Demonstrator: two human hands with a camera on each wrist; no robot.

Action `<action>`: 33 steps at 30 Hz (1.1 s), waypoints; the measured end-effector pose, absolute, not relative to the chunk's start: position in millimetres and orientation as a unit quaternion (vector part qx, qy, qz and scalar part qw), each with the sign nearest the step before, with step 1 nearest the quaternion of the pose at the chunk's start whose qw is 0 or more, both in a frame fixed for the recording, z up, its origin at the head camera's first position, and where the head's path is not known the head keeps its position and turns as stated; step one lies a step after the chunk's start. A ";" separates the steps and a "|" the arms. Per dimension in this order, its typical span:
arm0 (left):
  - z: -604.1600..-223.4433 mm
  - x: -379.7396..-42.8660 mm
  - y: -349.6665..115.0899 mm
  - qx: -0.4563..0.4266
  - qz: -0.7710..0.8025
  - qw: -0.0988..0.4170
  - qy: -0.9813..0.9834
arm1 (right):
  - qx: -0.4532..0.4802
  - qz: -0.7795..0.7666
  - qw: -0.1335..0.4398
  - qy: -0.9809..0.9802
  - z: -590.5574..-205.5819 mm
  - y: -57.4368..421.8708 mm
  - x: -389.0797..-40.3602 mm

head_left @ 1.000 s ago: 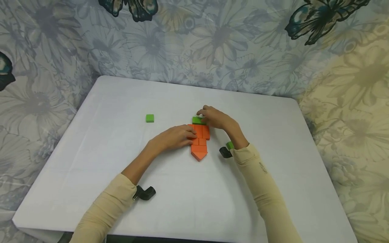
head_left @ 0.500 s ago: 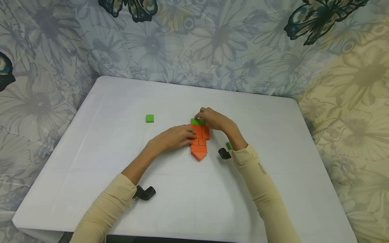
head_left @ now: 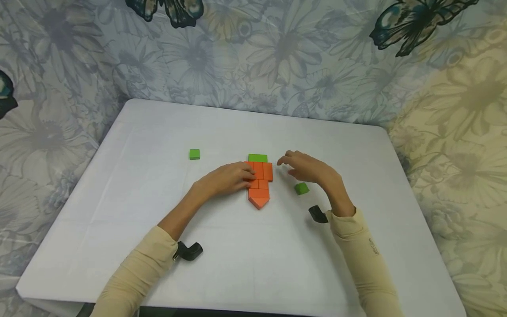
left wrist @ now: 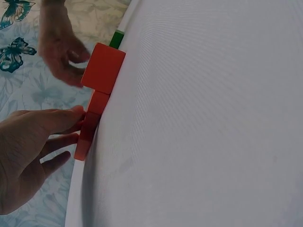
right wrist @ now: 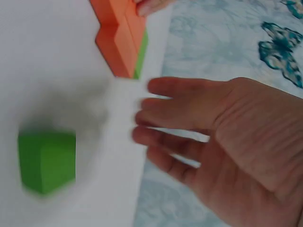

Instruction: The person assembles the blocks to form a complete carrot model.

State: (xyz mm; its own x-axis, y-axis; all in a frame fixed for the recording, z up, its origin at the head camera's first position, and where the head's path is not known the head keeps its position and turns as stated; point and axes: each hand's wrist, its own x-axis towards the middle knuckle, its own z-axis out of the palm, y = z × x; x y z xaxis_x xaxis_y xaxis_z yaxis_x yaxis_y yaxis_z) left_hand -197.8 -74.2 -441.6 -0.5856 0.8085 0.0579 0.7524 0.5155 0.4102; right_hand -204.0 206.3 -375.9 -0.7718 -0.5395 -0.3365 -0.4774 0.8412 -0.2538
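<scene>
Several orange blocks [head_left: 260,193] lie fitted together in a column that ends in a point toward the person. A green block [head_left: 258,157] sits flush against the column's far end. My left hand [head_left: 227,178] touches the column's left side, its fingertips over the orange pieces and partly hiding them. In the left wrist view the left fingers [left wrist: 64,120] rest along the edge of the orange blocks [left wrist: 104,68]. To the right of the column, my right hand [head_left: 306,167] hovers with loose fingers, holding nothing. Nearest to it is a loose green block [head_left: 302,188], also large in the right wrist view [right wrist: 47,161].
Another green block [head_left: 194,154] lies alone left of the column. Everything stands on a white-covered table [head_left: 237,268], whose far edge meets a flower-patterned wall [head_left: 222,57]. Black camera mounts [head_left: 190,251] stick out from both sleeves.
My right hand has let go of the green block at the column's far end and moved right, uncovering the loose green block. That far block shifted slightly left against the orange. The left hand stayed put.
</scene>
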 end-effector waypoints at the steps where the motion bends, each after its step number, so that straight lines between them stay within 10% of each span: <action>1: -441.6 -197.8 -74.2 0.450 0.200 0.070 0.868 | -0.261 -0.078 0.222 0.936 -373.8 212.1 -198.7; 6: -441.8 -198.3 -74.6 0.446 0.199 0.072 0.870 | -0.247 -0.071 0.276 0.926 -375.0 232.1 -176.8; 15: -442.9 -199.5 -73.3 0.442 0.205 0.080 0.869 | -0.250 -0.085 0.197 0.944 -391.8 238.6 -173.3; 33: -442.7 -199.4 -73.0 0.448 0.209 0.070 0.867 | -0.263 -0.113 0.086 0.954 -408.5 192.0 -252.1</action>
